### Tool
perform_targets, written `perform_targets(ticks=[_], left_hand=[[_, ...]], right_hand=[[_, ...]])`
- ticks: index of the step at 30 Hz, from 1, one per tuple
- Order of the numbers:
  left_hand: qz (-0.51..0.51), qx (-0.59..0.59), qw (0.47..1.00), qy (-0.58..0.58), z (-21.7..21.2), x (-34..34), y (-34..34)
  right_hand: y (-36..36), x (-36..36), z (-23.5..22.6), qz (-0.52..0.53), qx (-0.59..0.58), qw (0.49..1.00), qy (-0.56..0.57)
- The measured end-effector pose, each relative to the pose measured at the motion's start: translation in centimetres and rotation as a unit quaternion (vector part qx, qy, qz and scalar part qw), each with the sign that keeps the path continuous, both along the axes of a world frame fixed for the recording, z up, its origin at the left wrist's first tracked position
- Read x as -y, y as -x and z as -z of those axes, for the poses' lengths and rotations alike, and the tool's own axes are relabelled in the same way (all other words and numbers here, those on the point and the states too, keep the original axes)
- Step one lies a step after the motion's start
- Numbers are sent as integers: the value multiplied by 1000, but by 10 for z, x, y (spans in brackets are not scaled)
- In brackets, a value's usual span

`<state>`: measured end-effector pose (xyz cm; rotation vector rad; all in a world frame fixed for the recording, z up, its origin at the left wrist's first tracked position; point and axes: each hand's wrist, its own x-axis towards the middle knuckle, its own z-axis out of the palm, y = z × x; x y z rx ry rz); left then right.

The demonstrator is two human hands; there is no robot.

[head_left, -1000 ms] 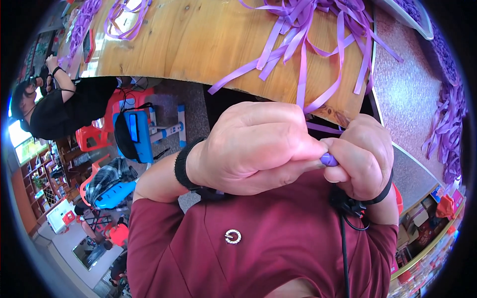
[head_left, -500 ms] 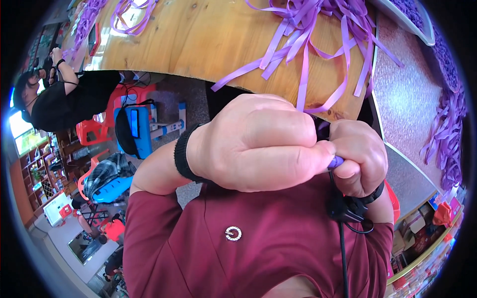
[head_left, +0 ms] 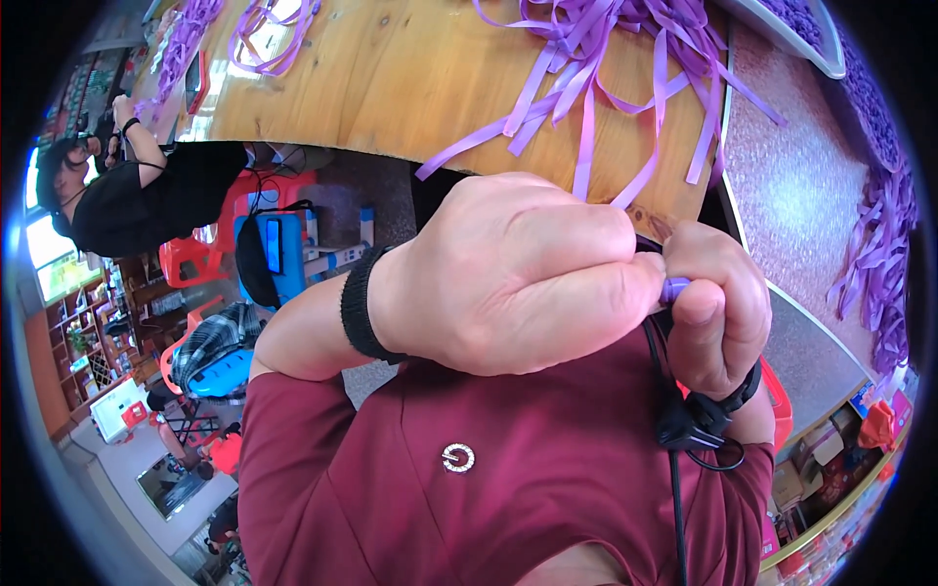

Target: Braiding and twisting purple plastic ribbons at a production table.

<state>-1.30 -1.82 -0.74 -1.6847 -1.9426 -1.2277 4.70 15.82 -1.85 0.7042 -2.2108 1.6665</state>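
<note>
My left hand (head_left: 518, 278) is closed in front of my chest, its thumb and curled forefinger pinching a small, tightly folded purple ribbon (head_left: 674, 288). My right hand (head_left: 721, 308) is close against it, fingers curled and thumb upright at the ribbon's other side. Only a short bit of that ribbon shows between the two hands; the rest is hidden in the fingers. Beyond them, a loose bunch of purple ribbon strips (head_left: 596, 68) spreads over the wooden table (head_left: 391, 78), some ends reaching toward my knuckles.
A purple ribbon loop (head_left: 269, 44) lies at the table's far left. On the right are a white tray (head_left: 831, 54) of small purple pieces and hanging ribbons (head_left: 874, 283). A person in black (head_left: 156, 200) sits at left, near blue and red stools (head_left: 278, 254).
The purple ribbon bit has risen slightly and turned between my fingers. My right thumb has straightened upward, and both hands have shifted a little to the right.
</note>
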Motion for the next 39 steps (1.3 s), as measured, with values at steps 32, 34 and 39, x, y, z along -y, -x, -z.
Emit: perform_targets(ticks=[32,34,39], left_hand=[[-24,253,967,-33,-12,-33,-16],[-20,238,970,-35,-10,-34,-15],[-62,54,996,-35,-5,-34,-12]], right_hand=[[-15,-9,-1,80,50,989,112],[-17,-8,2,83,50,988,117],[-19,-3,-1,65,109,977,169]])
